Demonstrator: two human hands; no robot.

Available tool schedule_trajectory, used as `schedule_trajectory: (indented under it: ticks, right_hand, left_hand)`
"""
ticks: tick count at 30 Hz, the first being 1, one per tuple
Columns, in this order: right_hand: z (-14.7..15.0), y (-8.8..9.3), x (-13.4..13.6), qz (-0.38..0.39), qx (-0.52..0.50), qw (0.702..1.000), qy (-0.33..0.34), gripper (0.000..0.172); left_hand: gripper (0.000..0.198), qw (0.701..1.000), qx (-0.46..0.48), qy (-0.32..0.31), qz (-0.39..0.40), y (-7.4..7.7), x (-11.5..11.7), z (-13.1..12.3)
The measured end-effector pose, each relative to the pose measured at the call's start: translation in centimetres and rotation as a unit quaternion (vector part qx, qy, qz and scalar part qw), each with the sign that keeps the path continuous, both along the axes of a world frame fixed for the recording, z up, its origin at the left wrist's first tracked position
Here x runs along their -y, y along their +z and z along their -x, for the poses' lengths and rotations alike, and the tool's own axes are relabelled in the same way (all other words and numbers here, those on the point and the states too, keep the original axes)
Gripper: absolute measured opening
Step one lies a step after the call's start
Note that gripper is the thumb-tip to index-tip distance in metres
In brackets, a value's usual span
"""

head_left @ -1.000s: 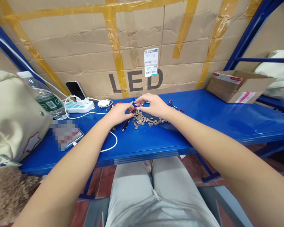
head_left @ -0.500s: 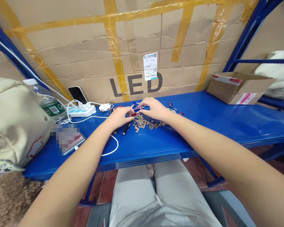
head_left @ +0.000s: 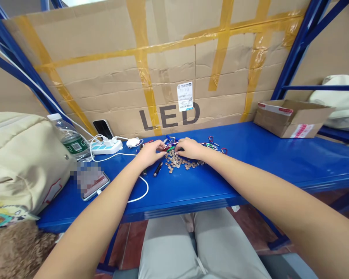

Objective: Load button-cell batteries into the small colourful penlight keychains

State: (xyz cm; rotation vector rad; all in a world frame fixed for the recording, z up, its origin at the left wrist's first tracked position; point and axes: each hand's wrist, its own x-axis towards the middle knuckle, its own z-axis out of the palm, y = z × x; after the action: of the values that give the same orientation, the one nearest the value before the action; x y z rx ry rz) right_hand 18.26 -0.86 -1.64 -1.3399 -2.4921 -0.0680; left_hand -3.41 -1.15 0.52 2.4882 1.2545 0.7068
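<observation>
My left hand (head_left: 150,152) and my right hand (head_left: 189,148) meet over a heap of small round coppery discs (head_left: 180,161) on the blue shelf (head_left: 250,170). Both hands have their fingers curled and pinched on a small slim pen-like piece (head_left: 171,147) held between them; its colour and detail are too small to make out. A black pen-like stick (head_left: 158,169) lies just below my left hand. More small coloured sticks and clips (head_left: 212,142) lie behind the heap.
A white power strip (head_left: 106,147) with cables, a propped phone (head_left: 102,128), a water bottle (head_left: 70,140) and a beige bag (head_left: 20,159) stand at the left. A phone (head_left: 93,181) lies flat on a white cable. An open cardboard box (head_left: 292,117) sits at the right.
The view has tilted upward, so the shelf and hands sit lower in the picture. My hands stay together over the heap, working the small piece.
</observation>
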Motion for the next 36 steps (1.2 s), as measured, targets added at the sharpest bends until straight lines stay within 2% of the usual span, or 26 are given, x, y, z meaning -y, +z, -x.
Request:
schedule_trajectory:
  ticks: [5,10,12,17,22,31,34,36]
  right_hand:
    - [-0.4,0.5,0.2,0.019,-0.015,0.999,-0.023,0.014]
    - [-0.9,1.2,0.1,0.012,-0.081,0.996,-0.036,0.008]
    - [-0.9,1.5,0.1,-0.009,-0.136,0.991,-0.016,0.010]
    - [-0.3,2.1,0.7,-0.052,-0.246,0.964,0.085,0.012]
    - [0.4,2.3,1.1,-0.046,-0.229,0.965,0.122,0.013]
    - [0.4,2.2,1.4,-0.040,-0.222,0.969,0.102,0.014]
    - [0.3,2.1,1.5,-0.046,-0.218,0.969,0.111,0.009]
    - [0.2,2.1,1.4,-0.058,-0.224,0.966,0.117,0.011]
  left_hand:
    - [0.014,1.000,-0.004,-0.008,-0.004,-0.2,-0.3,0.1]
    - [0.015,1.000,0.001,-0.027,-0.005,-0.6,-0.6,0.2]
    - [0.015,1.000,0.007,-0.026,-0.004,-0.5,-0.6,0.1]
    - [0.015,1.000,0.016,-0.026,0.005,-0.4,-0.4,0.1]
    - [0.016,0.999,0.021,-0.037,0.011,-0.5,-0.5,0.1]
    - [0.017,0.998,0.029,-0.040,0.030,-0.6,-0.5,0.0]
    - [0.018,0.997,0.044,-0.045,0.046,-0.5,-0.5,0.0]
    - [0.019,0.996,0.052,-0.044,0.051,-0.5,-0.4,0.0]
